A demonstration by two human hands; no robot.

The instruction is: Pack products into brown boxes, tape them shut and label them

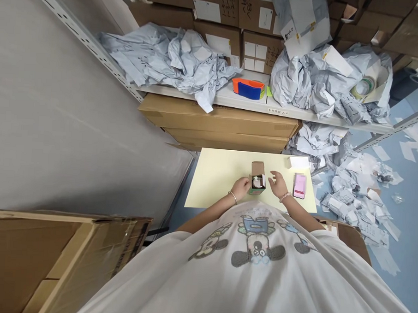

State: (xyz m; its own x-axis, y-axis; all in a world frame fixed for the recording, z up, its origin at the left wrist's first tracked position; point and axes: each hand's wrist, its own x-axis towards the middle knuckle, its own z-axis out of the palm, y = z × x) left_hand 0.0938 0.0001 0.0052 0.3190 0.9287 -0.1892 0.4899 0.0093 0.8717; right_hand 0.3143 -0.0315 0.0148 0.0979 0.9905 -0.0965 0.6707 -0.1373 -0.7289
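Note:
A small cardboard box [257,192] with green on its outside stands on the pale yellow tabletop [218,175], its brown lid flap raised at the back. Inside it sits a pale round item [257,182], too small to name. My left hand [241,189] has its fingers curled against the box's left side, closed at its edge. Just right of the box, and apart from it, my right hand [279,184] hovers with fingers spread and nothing in them.
On the table's right are a phone [299,186] and a white box [299,162]. The shelf [225,99] behind carries grey plastic bags [158,57], a blue and orange tape dispenser [248,89] and cartons. A large open carton [115,244] stands left; bags litter the floor at right.

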